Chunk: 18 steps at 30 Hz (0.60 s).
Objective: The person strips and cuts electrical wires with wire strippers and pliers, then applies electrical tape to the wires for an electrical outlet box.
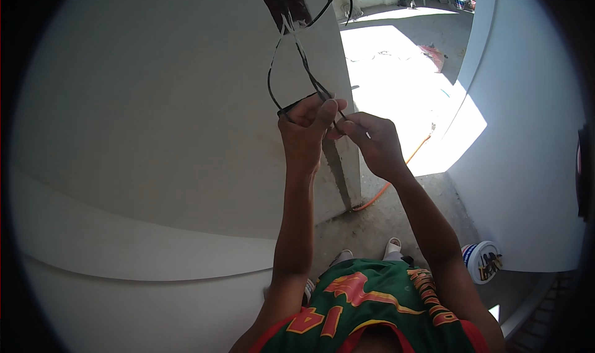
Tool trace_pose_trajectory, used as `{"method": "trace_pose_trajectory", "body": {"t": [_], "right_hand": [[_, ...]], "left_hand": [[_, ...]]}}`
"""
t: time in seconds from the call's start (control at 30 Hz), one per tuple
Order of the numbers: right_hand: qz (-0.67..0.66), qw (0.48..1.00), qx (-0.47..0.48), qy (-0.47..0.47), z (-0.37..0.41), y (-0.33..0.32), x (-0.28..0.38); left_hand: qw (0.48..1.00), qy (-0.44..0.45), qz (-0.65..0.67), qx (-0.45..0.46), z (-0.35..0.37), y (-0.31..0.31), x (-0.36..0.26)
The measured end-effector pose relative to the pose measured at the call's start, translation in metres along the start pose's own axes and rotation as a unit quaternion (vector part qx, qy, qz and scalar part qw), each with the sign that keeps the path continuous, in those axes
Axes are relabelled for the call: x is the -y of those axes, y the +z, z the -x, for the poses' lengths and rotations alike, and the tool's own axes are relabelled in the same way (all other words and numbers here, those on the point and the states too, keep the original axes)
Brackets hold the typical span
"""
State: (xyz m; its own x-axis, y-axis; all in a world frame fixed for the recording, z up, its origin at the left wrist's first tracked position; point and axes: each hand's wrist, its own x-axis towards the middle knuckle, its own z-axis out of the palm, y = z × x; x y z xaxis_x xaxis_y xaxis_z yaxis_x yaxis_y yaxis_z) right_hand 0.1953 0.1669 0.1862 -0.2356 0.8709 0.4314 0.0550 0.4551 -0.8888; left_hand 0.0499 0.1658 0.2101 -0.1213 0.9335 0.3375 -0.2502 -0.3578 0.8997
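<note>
Dark electrical wires (304, 58) come out of a recessed wall box (284, 4) and hang down to my hands. My left hand (305, 127) is closed around the wires, its thumb pressed on them. Just right of it, my right hand (373, 141) pinches the lower end of a dark wire between thumb and fingertips. One wire loops out on the left and runs to the back of my left hand. A separate black cable (331, 3) bends out of the box toward the right. The exact wire ends are partly hidden by my fingers.
A white bucket (480, 261) holding tools stands on the floor at lower right. An orange cord (375, 199) runs along the floor by the wall's corner. White walls flank me; beyond the opening lies sunlit floor with a reddish bag (434, 57).
</note>
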Motion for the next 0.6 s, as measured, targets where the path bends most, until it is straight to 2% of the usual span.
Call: {"method": "trace_pose_trajectory", "body": {"t": [0.2,0.3,0.4,0.47,0.6], "right_hand": [[0.017,1.000,-0.020,0.002,-0.001,-0.003,0.007],[0.045,0.987,-0.114,-0.102,-0.006,-0.004,0.003],[0.130,0.969,-0.155,-0.143,-0.013,-0.020,0.007],[0.062,0.980,-0.160,-0.099,-0.014,-0.026,0.013],[0.025,0.985,-0.155,-0.078,-0.008,-0.032,0.027]], "left_hand": [[1.000,0.017,0.000,-0.009,0.003,0.003,-0.002],[0.998,0.020,-0.054,-0.015,0.002,-0.002,-0.002],[0.994,0.018,-0.105,-0.015,0.001,-0.008,-0.003],[0.992,0.025,-0.120,-0.011,0.000,-0.010,-0.002],[0.990,0.046,-0.131,-0.019,-0.003,-0.009,0.003]]}}
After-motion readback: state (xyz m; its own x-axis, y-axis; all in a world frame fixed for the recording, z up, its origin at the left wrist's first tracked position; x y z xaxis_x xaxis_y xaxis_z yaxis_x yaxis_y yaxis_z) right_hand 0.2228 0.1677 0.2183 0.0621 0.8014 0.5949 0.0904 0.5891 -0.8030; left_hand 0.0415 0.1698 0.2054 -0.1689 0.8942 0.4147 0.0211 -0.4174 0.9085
